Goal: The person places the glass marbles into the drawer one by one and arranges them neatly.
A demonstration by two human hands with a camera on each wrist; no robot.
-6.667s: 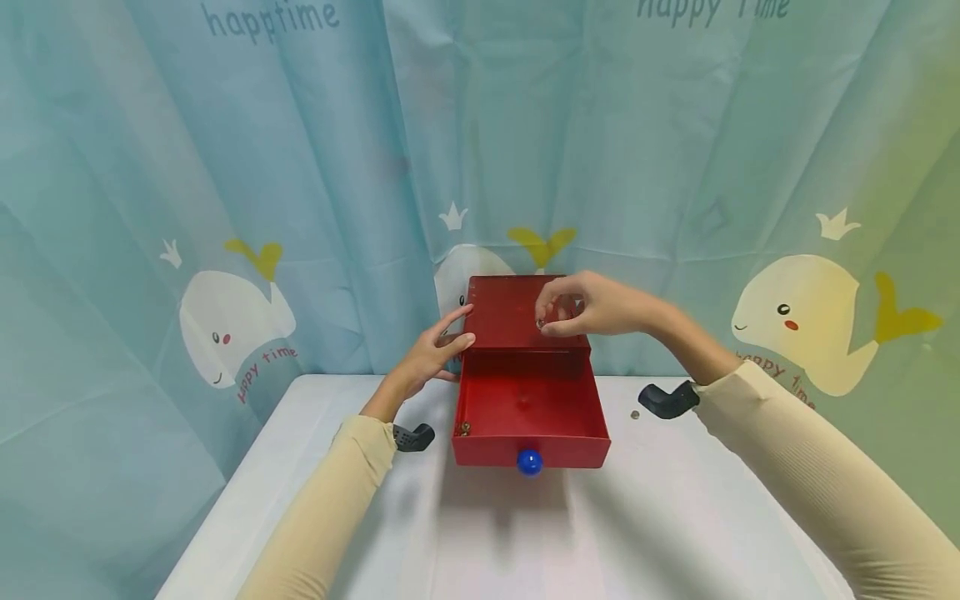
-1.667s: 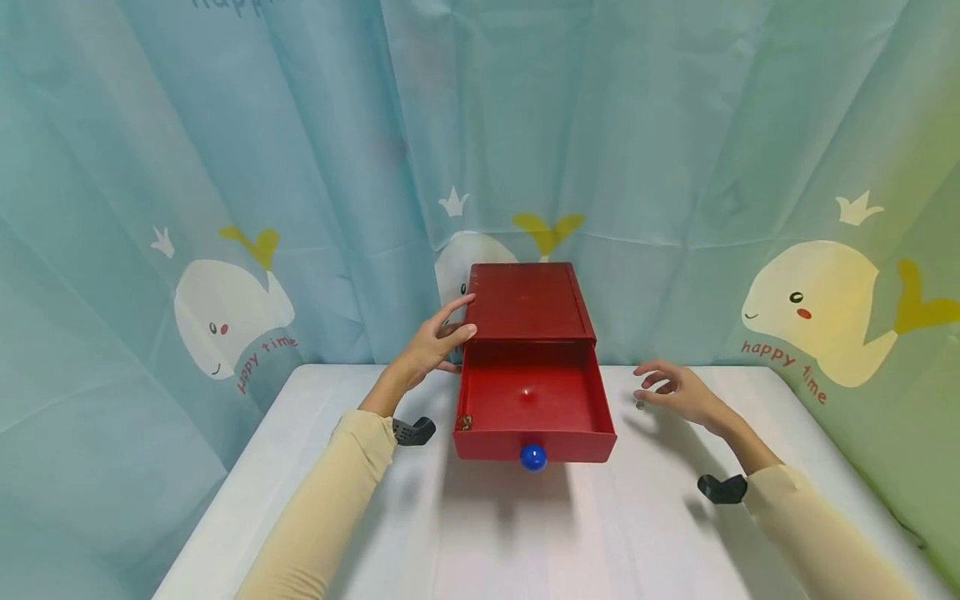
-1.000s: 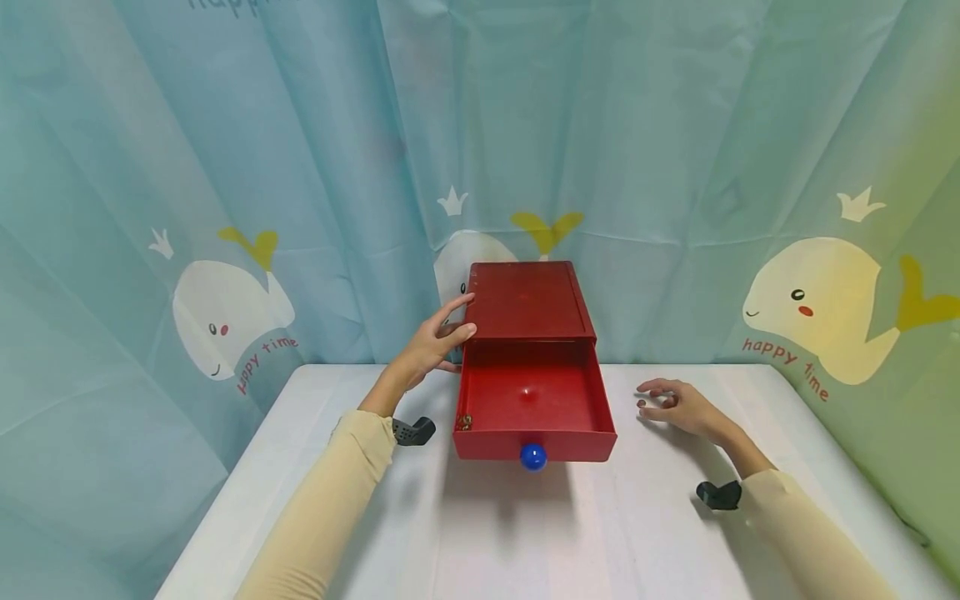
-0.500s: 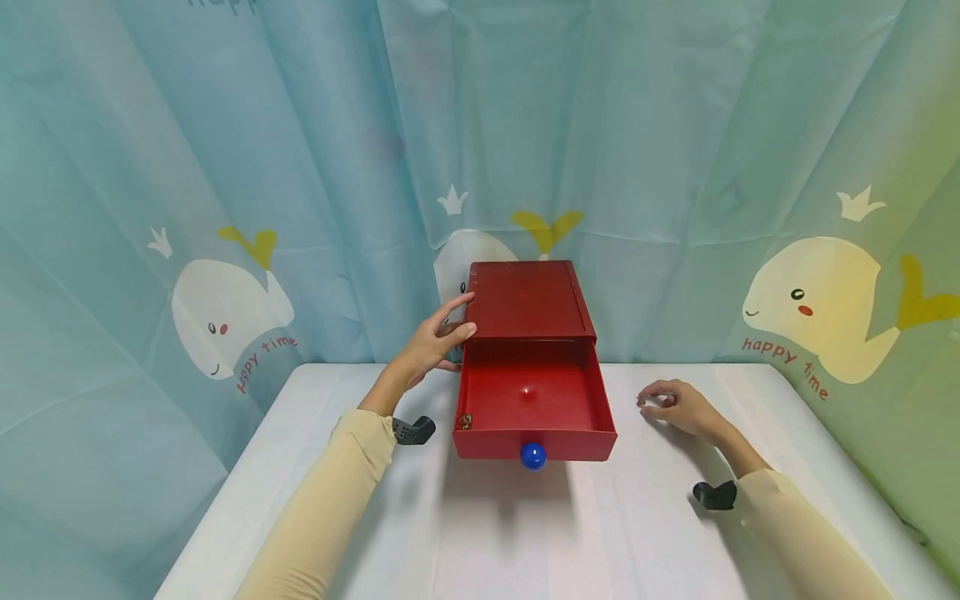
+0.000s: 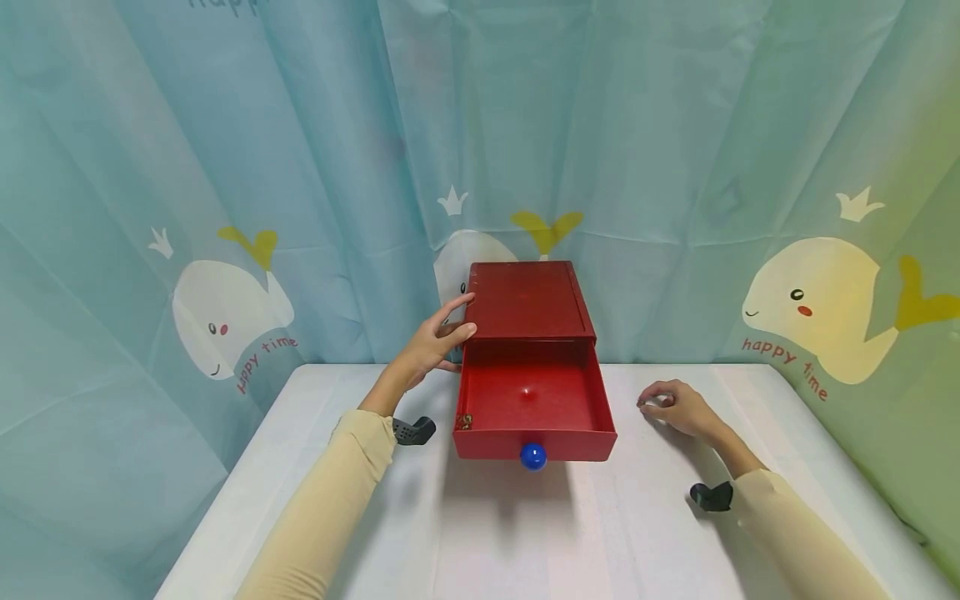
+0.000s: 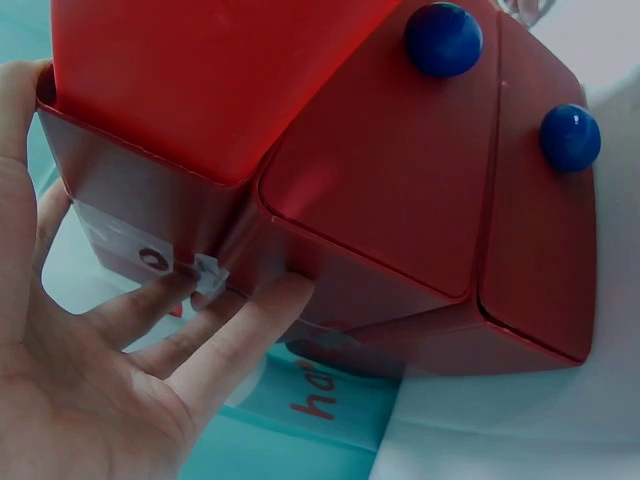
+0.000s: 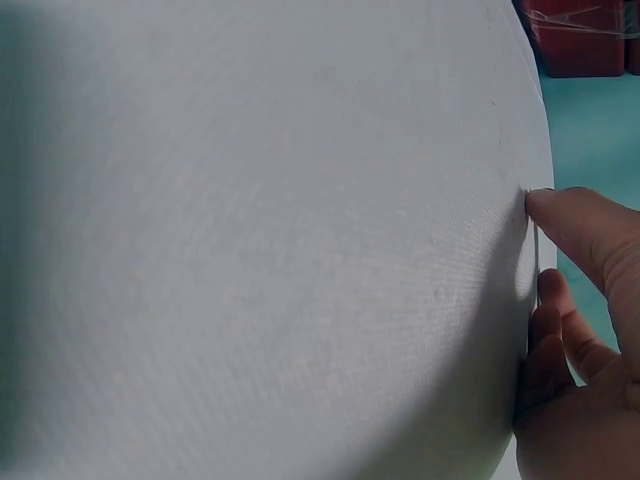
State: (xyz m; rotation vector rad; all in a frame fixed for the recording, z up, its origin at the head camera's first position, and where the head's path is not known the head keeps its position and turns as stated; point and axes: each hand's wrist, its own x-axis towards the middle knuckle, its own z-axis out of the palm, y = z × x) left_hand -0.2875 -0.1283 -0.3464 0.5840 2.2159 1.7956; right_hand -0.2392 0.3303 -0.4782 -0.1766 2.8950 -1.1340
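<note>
A red drawer cabinet (image 5: 528, 300) stands at the middle back of the table, its top drawer (image 5: 573, 446) pulled out. Several small brass-coloured metal pieces (image 5: 465, 422) lie in the drawer's front left corner. With its fingers mostly straight, my left hand (image 5: 420, 354) rests against the cabinet's left side; the left wrist view shows fingertips touching the side wall. Right of the drawer, my right hand (image 5: 684, 410) is down at the tabletop, thumb and fingers pinching a small metal piece (image 5: 641, 404) that is mostly hidden. In the right wrist view the thumb tip (image 7: 542, 200) meets the cloth.
A blue knob (image 5: 533, 457) sticks out from the pulled-out drawer. Two more blue knobs, one upper (image 6: 443, 40) and one lower (image 6: 570, 137), mark closed drawers beneath. White cloth covers the table (image 5: 517, 542). A whale-print curtain (image 5: 645, 150) hangs close behind.
My right hand went from above the cabinet down to the table on the right, and its fingertips closed on the small metal piece there. The left hand stayed at the cabinet's side.
</note>
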